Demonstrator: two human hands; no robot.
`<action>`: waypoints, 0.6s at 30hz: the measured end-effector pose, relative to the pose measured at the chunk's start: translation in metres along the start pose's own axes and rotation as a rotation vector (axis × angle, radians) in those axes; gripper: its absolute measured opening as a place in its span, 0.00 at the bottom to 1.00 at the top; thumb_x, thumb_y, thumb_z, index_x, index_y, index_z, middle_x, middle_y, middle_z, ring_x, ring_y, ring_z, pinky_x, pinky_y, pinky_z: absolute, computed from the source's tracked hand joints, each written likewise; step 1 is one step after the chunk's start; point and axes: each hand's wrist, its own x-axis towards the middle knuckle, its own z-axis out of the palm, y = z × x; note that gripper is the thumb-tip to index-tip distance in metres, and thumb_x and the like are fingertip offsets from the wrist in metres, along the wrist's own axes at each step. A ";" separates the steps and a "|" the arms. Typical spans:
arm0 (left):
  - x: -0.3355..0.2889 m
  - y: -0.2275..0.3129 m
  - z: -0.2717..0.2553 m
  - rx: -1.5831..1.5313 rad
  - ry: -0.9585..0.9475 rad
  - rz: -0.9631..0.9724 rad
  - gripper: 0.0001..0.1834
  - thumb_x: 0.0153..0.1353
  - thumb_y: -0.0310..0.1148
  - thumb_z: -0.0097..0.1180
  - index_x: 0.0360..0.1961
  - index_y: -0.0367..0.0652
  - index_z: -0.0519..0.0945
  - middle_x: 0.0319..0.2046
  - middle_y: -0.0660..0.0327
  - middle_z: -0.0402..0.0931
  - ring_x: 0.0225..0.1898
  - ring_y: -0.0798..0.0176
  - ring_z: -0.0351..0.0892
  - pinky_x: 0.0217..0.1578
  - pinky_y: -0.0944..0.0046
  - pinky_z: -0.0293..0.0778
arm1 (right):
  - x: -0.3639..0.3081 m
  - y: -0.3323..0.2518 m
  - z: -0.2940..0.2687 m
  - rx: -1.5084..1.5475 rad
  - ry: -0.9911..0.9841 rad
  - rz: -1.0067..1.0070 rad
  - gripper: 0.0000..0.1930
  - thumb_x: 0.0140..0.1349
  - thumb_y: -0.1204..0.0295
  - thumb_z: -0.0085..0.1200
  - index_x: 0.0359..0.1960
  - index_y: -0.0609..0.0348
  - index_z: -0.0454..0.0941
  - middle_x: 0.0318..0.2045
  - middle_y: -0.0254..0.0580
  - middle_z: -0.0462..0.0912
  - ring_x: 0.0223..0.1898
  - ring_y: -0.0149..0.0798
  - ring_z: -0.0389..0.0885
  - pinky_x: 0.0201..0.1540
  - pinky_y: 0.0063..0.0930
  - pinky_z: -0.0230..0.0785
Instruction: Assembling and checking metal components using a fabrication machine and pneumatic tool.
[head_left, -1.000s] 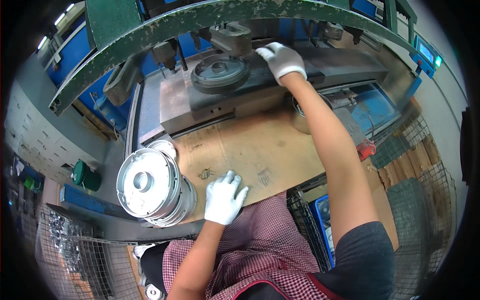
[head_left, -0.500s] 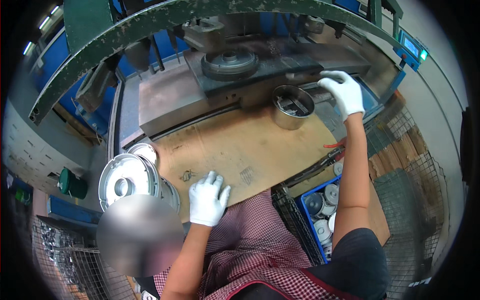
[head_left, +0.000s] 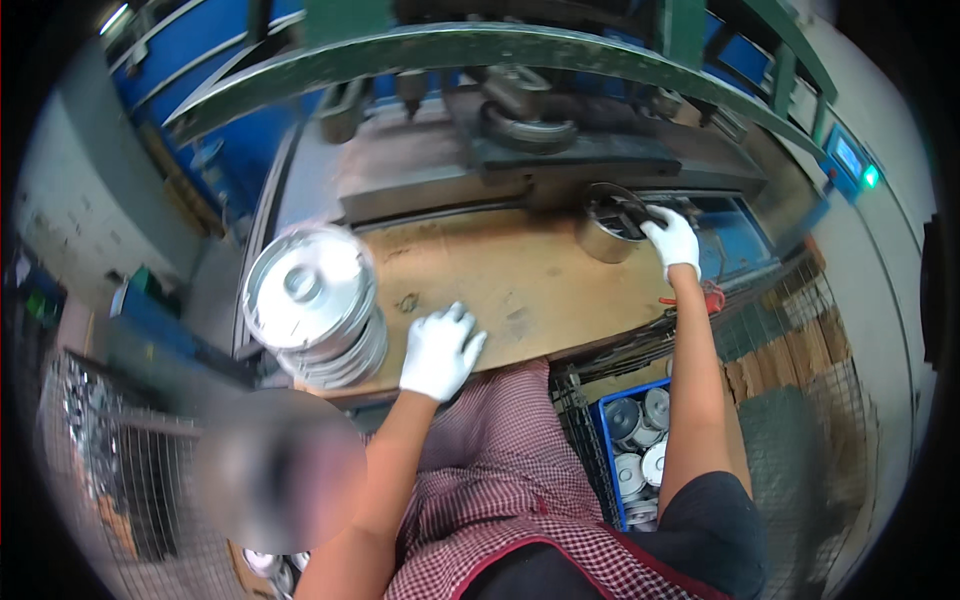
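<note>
Lower centre: the operator wears a red-and-white checked apron [head_left: 500, 480]. Lower right of the frame, below the bench edge, a blue crate [head_left: 632, 455] holds round silver metal parts lying loosely; no label legible on it.

Centre: the left hand [head_left: 438, 352], in a white glove, rests flat on the brown tabletop [head_left: 520, 275], fingers spread and holding nothing. Just left of it, at the tabletop's left edge, stands a stack of shiny round metal discs [head_left: 312, 305], motion-blurred.

Right of centre, further back: the right hand [head_left: 672, 240], also white-gloved, has its fingers curled over the rim of a short round metal cup [head_left: 612, 222] that stands at the far right of the tabletop, beside the press bed. The grip appears closed on the rim, though the glove hides the contact.

Judgement: the step in hand is handling the pressed cup at the machine's edge. The next move calls for a firm hold on the rim and a clear lift away from the tooling.

Upper frame: grey press bed [head_left: 520, 165] with a dark round die [head_left: 528, 128], a green curved guard rail [head_left: 480, 45], blue panels behind. Upper right: a small control box with a green lit lamp [head_left: 870, 177]
</note>
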 end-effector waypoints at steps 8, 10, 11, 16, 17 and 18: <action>-0.023 -0.009 -0.019 -0.497 -0.111 -0.203 0.19 0.61 0.44 0.50 0.38 0.40 0.84 0.39 0.49 0.81 0.43 0.45 0.80 0.46 0.49 0.74 | -0.105 -0.003 0.010 -0.275 -0.002 -0.085 0.23 0.65 0.63 0.53 0.60 0.59 0.72 0.55 0.52 0.77 0.55 0.52 0.76 0.59 0.38 0.66; -0.033 0.012 -0.038 -0.448 -0.169 -0.239 0.21 0.57 0.47 0.51 0.35 0.41 0.85 0.33 0.47 0.81 0.39 0.43 0.81 0.44 0.49 0.74 | -0.114 0.031 0.006 -0.760 -0.116 -0.172 0.22 0.66 0.52 0.47 0.45 0.60 0.80 0.42 0.51 0.81 0.43 0.53 0.80 0.47 0.44 0.71; -0.041 0.024 -0.052 -0.461 -0.199 -0.222 0.21 0.56 0.47 0.51 0.34 0.40 0.85 0.33 0.48 0.81 0.38 0.44 0.81 0.43 0.49 0.74 | -0.108 0.055 0.005 -0.850 -0.080 -0.278 0.25 0.67 0.49 0.43 0.42 0.61 0.80 0.41 0.51 0.81 0.40 0.55 0.80 0.41 0.44 0.72; -0.123 0.055 -0.155 -0.590 0.171 0.138 0.18 0.57 0.45 0.52 0.31 0.41 0.83 0.33 0.54 0.79 0.32 0.47 0.78 0.35 0.48 0.73 | -0.087 0.070 0.017 -0.818 -0.109 -0.475 0.27 0.63 0.45 0.48 0.33 0.61 0.83 0.35 0.50 0.83 0.36 0.54 0.81 0.40 0.46 0.72; -0.141 0.053 -0.171 -0.587 0.297 0.137 0.17 0.57 0.45 0.53 0.32 0.42 0.82 0.32 0.55 0.78 0.32 0.48 0.78 0.34 0.48 0.72 | -0.083 0.070 0.022 -0.823 -0.121 -0.511 0.27 0.63 0.45 0.48 0.33 0.61 0.83 0.35 0.50 0.83 0.36 0.54 0.81 0.40 0.46 0.72; -0.161 0.043 -0.184 -0.591 0.429 0.140 0.16 0.57 0.45 0.54 0.32 0.42 0.80 0.31 0.56 0.76 0.31 0.48 0.77 0.33 0.48 0.72 | -0.079 0.068 0.024 -0.887 -0.149 -0.456 0.28 0.62 0.44 0.49 0.34 0.60 0.83 0.34 0.50 0.83 0.36 0.53 0.82 0.40 0.46 0.73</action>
